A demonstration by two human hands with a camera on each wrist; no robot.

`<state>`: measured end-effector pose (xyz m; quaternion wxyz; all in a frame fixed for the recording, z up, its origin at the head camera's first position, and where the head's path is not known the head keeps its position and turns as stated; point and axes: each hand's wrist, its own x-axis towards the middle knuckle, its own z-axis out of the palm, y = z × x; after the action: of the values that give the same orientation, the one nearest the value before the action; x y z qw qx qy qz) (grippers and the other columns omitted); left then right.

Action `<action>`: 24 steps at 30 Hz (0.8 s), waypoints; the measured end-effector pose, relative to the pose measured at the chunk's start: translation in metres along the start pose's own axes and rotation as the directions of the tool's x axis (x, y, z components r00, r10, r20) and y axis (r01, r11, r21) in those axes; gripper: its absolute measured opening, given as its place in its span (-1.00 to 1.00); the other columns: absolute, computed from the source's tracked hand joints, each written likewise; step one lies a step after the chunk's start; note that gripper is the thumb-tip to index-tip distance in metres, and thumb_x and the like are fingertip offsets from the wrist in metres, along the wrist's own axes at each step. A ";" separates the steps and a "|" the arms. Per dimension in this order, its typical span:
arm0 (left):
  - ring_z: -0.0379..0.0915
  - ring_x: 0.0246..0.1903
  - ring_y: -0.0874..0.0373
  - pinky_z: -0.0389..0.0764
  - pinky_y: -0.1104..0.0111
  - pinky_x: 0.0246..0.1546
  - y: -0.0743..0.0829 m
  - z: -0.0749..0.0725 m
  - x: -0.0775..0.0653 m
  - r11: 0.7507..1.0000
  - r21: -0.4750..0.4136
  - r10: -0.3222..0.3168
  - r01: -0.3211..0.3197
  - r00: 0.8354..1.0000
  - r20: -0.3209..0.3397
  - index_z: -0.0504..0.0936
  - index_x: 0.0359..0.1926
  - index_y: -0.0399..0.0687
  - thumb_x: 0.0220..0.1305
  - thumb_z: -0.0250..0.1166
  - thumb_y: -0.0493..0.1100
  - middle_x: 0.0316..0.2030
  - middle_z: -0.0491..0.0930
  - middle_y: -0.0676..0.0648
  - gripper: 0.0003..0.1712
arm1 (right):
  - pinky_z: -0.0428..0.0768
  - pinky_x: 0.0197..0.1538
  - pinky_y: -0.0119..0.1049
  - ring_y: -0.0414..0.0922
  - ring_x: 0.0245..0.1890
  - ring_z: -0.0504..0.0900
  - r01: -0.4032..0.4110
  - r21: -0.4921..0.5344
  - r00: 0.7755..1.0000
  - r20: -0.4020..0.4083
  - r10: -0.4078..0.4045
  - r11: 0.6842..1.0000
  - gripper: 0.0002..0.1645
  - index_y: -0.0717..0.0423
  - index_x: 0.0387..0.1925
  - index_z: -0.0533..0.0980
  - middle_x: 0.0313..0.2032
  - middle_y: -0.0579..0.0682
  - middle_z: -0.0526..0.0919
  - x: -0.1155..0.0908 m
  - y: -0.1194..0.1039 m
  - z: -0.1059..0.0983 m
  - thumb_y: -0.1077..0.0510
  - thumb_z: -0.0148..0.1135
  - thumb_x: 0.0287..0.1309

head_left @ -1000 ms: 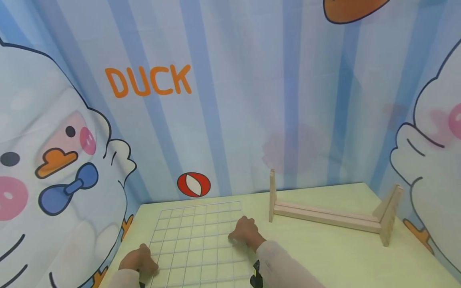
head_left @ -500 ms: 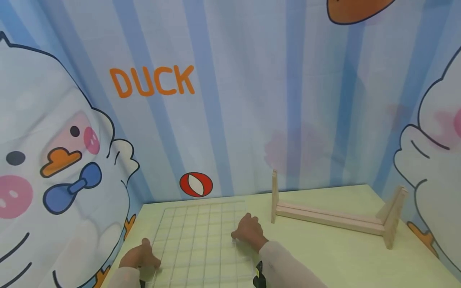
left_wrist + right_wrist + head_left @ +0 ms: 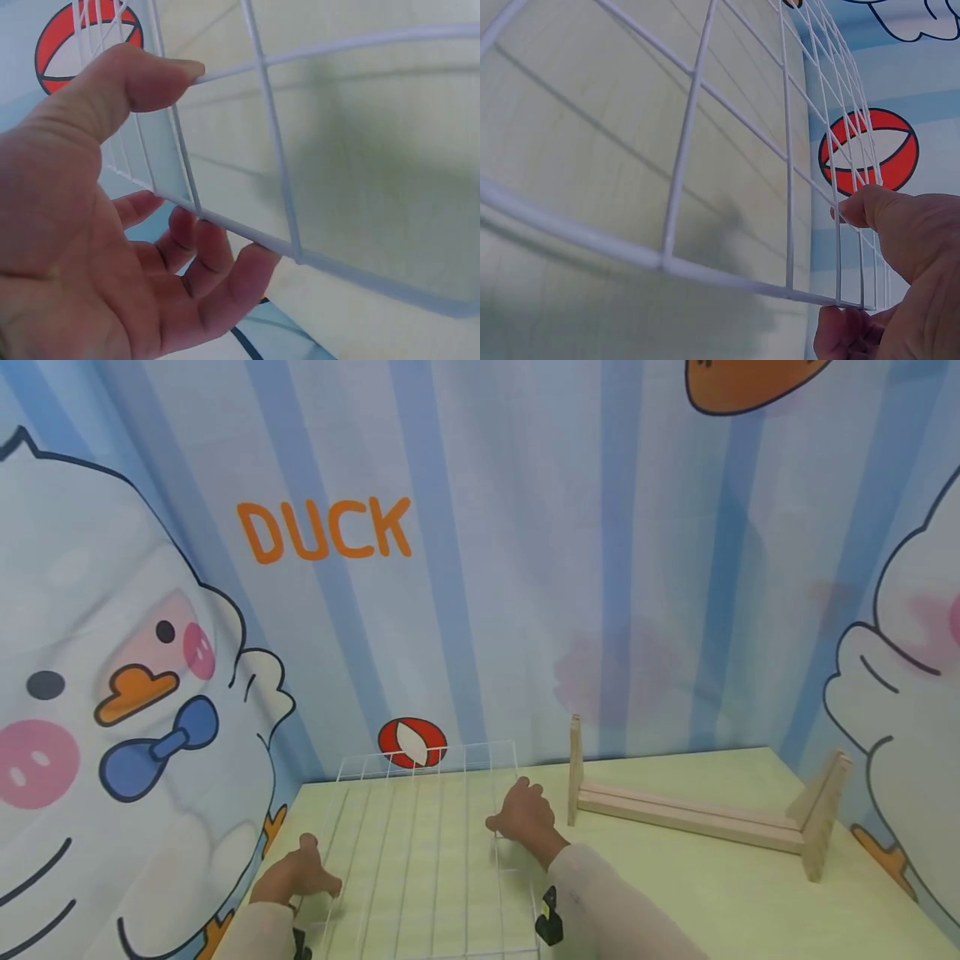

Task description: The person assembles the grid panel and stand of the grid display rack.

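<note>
A white wire grid panel is raised off the table, its far edge up against the backdrop in the head view. My left hand holds the panel's left side. In the left wrist view, the left thumb lies on an inner wire while the fingers curl under the outer wire. At the right side my right hand grips the opposite edge. The right wrist view has the right thumb over the wires and curled fingers at the outer wire, partly hidden by the palm.
A wooden stand with two upright ends and a crossbar sits to the right on the pale yellow table. Behind the table hangs a blue striped curtain with duck prints, which also covers both sides.
The panel lay flat on the table a second ago. Its far edge has come up with both hands, which have risen slightly. The wooden stand stays put.
</note>
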<state>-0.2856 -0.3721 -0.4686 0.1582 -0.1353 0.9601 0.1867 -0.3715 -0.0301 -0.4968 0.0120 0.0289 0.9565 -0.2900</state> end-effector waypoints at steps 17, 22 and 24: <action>0.55 -0.39 -0.14 0.61 0.17 -0.49 0.023 -0.022 0.013 0.992 -0.123 -0.005 -0.021 0.979 -0.206 -0.13 0.44 -0.34 0.07 0.50 -0.08 0.16 0.28 -0.63 0.18 | 0.57 -0.34 -0.07 0.10 -0.30 0.60 0.065 0.044 0.988 -0.144 -0.059 0.997 0.09 0.22 0.33 0.22 -0.02 0.24 0.48 0.013 -0.024 -0.048 -0.09 0.61 -0.11; 0.56 -0.16 -0.31 0.64 -0.08 -0.14 0.032 -0.028 0.015 0.994 -0.104 -0.004 -0.024 0.966 -0.258 -0.14 0.45 -0.36 0.08 0.51 -0.05 0.21 0.24 -0.64 0.21 | 0.62 -0.22 -0.01 0.13 -0.23 0.62 0.071 0.058 0.984 -0.166 -0.060 0.996 0.24 0.17 0.50 0.08 0.13 0.28 0.44 0.016 -0.028 -0.059 -0.08 0.59 -0.07; 0.50 0.00 -0.42 0.57 -0.18 0.02 0.035 -0.030 0.016 0.995 -0.101 -0.006 -0.025 0.956 -0.292 -0.13 0.45 -0.39 0.08 0.52 -0.05 0.23 0.23 -0.64 0.21 | 0.63 -0.17 0.02 0.15 -0.20 0.62 0.085 0.075 0.981 -0.179 -0.071 0.994 0.26 0.15 0.52 0.04 0.16 0.29 0.43 0.018 -0.030 -0.065 -0.07 0.59 -0.06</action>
<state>-0.3186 -0.3558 -0.4369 0.0068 -0.1649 0.9625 0.2151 -0.3913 -0.0182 -0.4269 -0.0852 0.0175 0.9415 -0.3255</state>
